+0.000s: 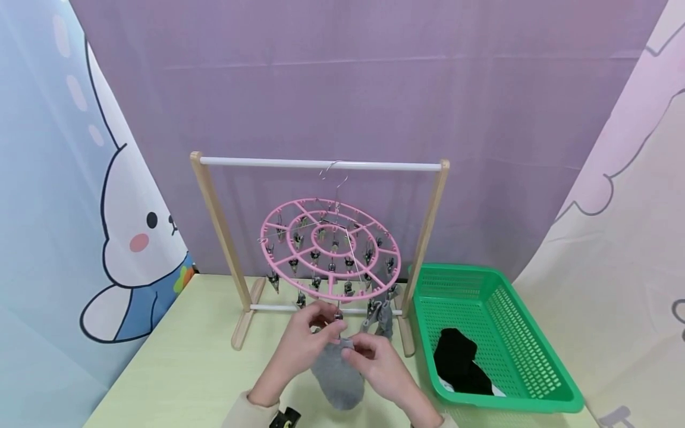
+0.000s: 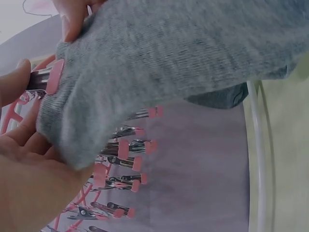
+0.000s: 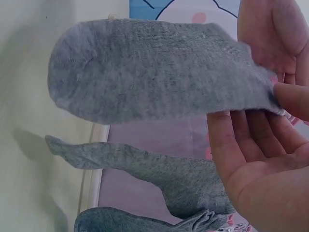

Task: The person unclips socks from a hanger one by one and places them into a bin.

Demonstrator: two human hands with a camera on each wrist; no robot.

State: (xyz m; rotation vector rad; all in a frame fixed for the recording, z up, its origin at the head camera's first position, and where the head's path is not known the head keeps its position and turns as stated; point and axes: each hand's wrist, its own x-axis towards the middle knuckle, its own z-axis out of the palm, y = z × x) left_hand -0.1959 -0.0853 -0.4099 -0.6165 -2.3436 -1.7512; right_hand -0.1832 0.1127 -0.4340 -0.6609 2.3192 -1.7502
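Observation:
A grey sock [image 1: 338, 380] hangs between my two hands, its cuff up by the hanger and its toe toward me. My left hand [image 1: 302, 339] pinches a metal clip [image 2: 46, 79] with pink tips between thumb and fingers, and the tips overlap the cuff. On the cuff's other side, my right hand [image 1: 382, 365] pinches the fabric between thumb and fingers. The clip belongs to a round pink hanger [image 1: 332, 284] with several more clips dangling. Behind, to the right, other grey socks [image 3: 135, 162] hang from it.
A wooden-legged rack with a white top bar [image 1: 267, 162] carries the hanger by its hook. On the right stands a green basket [image 1: 524, 333] containing black cloth [image 1: 455, 359] and something white under it. A purple curtain [image 1: 342, 107] closes off the back.

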